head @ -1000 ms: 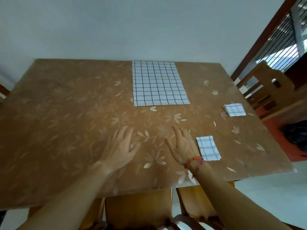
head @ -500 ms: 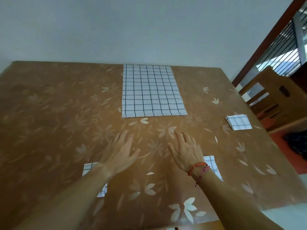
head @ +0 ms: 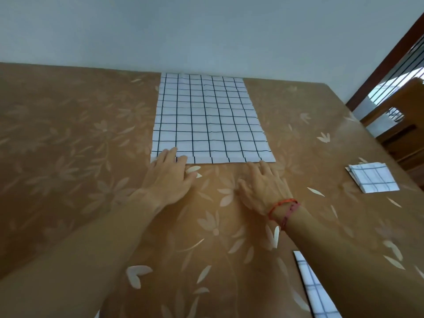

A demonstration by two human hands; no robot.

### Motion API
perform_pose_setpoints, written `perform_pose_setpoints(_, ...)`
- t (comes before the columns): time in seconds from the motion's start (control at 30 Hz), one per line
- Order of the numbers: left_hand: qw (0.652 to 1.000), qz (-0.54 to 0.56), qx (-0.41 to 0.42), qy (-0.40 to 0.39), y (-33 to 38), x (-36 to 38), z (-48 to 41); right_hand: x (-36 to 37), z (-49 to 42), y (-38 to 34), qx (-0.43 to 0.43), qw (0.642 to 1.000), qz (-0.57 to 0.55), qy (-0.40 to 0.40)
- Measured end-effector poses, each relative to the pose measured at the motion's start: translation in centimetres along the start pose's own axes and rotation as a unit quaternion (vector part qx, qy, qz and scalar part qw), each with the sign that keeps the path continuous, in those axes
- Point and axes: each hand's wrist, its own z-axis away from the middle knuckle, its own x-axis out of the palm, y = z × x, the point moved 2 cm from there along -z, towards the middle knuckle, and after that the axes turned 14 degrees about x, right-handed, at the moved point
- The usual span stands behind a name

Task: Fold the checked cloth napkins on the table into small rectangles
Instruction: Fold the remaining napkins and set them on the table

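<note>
Where the bench (head: 68, 157) meets the wall, one unfolded checked napkin (head: 211, 120) lies flat, white with dark grid lines.

Left hand (head: 168, 177): at that napkin's near left corner, fingers (head: 171, 154) straight, resting on the cloth, gripping nothing.

Right hand (head: 263, 187) (red thread bracelets (head: 283, 204) at the wrist): just below its near right corner, fingers spread flat, holding nothing; contact with the hem unclear.

Folded napkin (head: 372, 177): well to its right.

Second folded napkin (head: 314, 292): nearer, rightward, partly behind the right forearm.
</note>
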Motion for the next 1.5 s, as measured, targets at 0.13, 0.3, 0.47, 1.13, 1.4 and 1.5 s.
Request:
perform_pose_setpoints(0.13, 1.000, 0.026, 0.001, -0.005, 0.4, 0.3, -2.4, 0.2, -1.5, -0.3, -0.020, 0.998, 0.006, 0.067)
perform_pose_setpoints(0.3, 0.999, 0.006, -0.009, -0.048, -0.4, 1.3, -3.5, 1.1, -4.0, -0.7, -0.031, 0.998, 0.018, 0.059)
perform_pose_setpoints(0.47, 0.998, -0.055, 0.020, -0.008, -0.3, 1.8, -3.1, 1.0, -4.3, -0.6, -0.048, 0.995, 0.055, 0.068)
perform_pose_setpoints(1.13, 0.976, 0.054, 0.106, 0.185, 3.8, -5.5, 6.4, -1.7, 3.5, 2.4, -0.019, 0.981, 0.133, 0.136)
perform_pose_setpoints(1.4, 0.972, 0.057, 0.122, 0.190, 4.3, -7.4, 13.3, -6.1, 10.7, 5.7, 0.014, 0.989, -0.032, 0.144)
perform_pose_setpoints(1.5, 0.976, 0.096, 0.084, 0.175, 4.8, -8.0, 16.1, -7.0, 13.8, 6.6, 0.018, 0.992, -0.066, 0.106)
